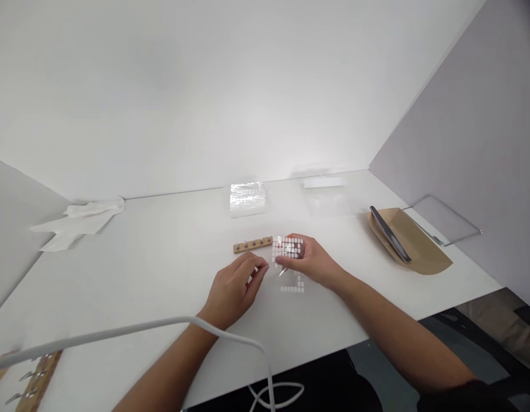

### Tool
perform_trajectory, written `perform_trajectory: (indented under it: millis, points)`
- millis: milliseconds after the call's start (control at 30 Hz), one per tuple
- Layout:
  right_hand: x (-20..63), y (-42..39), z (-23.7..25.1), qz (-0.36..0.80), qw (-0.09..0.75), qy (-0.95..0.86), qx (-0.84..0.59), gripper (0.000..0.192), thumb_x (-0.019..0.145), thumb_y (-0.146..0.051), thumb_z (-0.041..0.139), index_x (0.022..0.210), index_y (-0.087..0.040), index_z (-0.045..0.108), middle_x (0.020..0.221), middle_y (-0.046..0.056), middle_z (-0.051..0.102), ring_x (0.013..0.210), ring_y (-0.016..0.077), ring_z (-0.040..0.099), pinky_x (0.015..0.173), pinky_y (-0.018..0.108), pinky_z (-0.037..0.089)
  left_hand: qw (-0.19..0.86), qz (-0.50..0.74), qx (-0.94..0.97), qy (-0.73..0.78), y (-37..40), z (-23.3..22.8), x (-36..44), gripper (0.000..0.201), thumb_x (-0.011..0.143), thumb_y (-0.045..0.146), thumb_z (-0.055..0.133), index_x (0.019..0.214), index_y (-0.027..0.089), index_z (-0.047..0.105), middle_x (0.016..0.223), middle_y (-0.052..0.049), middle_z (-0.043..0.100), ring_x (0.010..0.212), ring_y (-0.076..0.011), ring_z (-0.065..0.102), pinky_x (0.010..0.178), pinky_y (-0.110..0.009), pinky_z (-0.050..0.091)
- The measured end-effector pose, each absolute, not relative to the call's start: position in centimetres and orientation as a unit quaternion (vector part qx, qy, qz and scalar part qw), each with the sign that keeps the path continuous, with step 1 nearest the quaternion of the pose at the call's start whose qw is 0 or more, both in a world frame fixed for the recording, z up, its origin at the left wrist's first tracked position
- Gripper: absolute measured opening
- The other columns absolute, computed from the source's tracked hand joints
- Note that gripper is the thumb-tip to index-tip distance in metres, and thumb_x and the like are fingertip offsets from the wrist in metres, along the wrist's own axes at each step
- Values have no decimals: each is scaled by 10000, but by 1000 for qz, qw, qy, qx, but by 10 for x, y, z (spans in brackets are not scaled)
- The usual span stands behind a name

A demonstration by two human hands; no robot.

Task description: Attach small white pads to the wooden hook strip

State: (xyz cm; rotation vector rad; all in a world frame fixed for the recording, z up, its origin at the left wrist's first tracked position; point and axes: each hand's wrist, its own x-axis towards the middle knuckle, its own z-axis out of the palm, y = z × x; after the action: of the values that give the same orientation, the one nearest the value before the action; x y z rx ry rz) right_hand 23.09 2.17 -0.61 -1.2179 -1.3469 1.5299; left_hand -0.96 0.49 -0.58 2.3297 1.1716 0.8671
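My right hand point(314, 262) grips a clear sheet of small white round stickers point(286, 246), thumb in front and fingers behind. A bit of orange shows behind the sheet at my fingertips; I cannot make out what it is. Just left of the sheet, my left hand point(233, 289) has thumb and fingertips pinched together. Whatever they may hold is too small to see. Beyond my left hand, a short wooden strip with several metal hooks point(250, 245) lies on the white table point(162, 257). Its right end reaches the sheet's edge.
Clear plastic packets point(248, 197) and a white strip point(325, 182) lie along the back wall. At right, a brown paper tray point(419, 246) holds a dark flat object point(389, 233). Crumpled white paper point(84, 223) is at left. A white cable point(140, 327) crosses in front.
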Motion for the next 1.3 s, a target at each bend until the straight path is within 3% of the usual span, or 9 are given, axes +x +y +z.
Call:
perform_trajectory:
  millis: [133, 267, 400, 500, 633, 767, 867, 1067, 1300]
  points:
    - [245, 27, -5, 541, 335, -559, -532, 348, 812, -443, 852, 1015, -211, 690, 907, 48, 759, 815, 227, 739, 734, 349, 574, 188, 318, 825, 427, 6, -6, -12, 137, 1047, 268, 541, 1013, 232, 668, 940, -24, 729, 721, -127, 654, 615, -221, 496]
    - [267, 34, -5, 394, 288, -601, -633, 416, 822, -494, 815, 1131, -242, 699, 928, 45, 740, 797, 227, 701, 700, 355, 540, 163, 344, 815, 437, 9, -8, -17, 140, 1045, 270, 557, 1000, 231, 683, 906, -25, 710, 698, -124, 636, 619, -229, 507]
    - [277, 40, -6, 220, 302, -621, -690, 659, 811, -527, 803, 1370, -248, 593, 1200, 104, 709, 1111, 314, 668, 946, 485, 521, 159, 349, 806, 451, 11, -7, -19, 140, 1047, 269, 568, 981, 227, 684, 924, -24, 694, 696, -111, 620, 597, -222, 497]
    - [271, 42, -5, 123, 365, -641, -664, 468, 882, -447, 731, 1295, -250, 634, 1306, 109, 683, 1256, 336, 611, 1074, 548, 455, 164, 350, 790, 476, 11, -4, -20, 144, 1053, 274, 562, 972, 226, 672, 910, -16, 679, 706, -111, 614, 591, -220, 491]
    - [247, 38, -2, 230, 413, -659, -585, 297, 979, -395, 627, 1251, -275, 639, 1099, 46, 766, 1045, 257, 713, 891, 437, 549, 138, 348, 774, 511, 14, -4, -22, 131, 1057, 268, 554, 980, 216, 647, 921, -20, 670, 717, -120, 594, 589, -234, 476]
    - [219, 37, 3, 277, 419, -676, -539, 587, 955, -382, 696, 1463, -279, 419, 1110, 30, 784, 1013, 251, 728, 882, 442, 558, 94, 374, 762, 521, 20, -9, -25, 100, 1052, 248, 566, 1010, 206, 647, 884, -19, 637, 734, -134, 583, 618, -251, 477]
    - [202, 47, 4, 269, 368, -726, -515, 633, 936, -358, 732, 1469, -270, 403, 1207, 54, 769, 939, 250, 729, 892, 475, 561, 80, 390, 767, 503, 25, -12, -27, 87, 1041, 236, 588, 1018, 199, 664, 902, -30, 628, 804, -152, 602, 661, -260, 499]
    - [185, 70, -12, 236, 339, -754, -510, 577, 868, -343, 843, 1330, -248, 511, 1116, 48, 782, 994, 265, 730, 1010, 528, 499, 63, 395, 762, 510, 25, -14, -27, 98, 1035, 237, 608, 1032, 204, 701, 932, -40, 630, 846, -164, 617, 671, -270, 508]
    - [179, 75, -30, 243, 332, -768, -491, 286, 883, -350, 834, 997, -260, 588, 1068, 2, 807, 1143, 270, 684, 1041, 511, 431, 35, 380, 756, 532, 25, -18, -25, 125, 1038, 283, 606, 1053, 207, 704, 987, -67, 637, 894, -195, 624, 592, -265, 504]
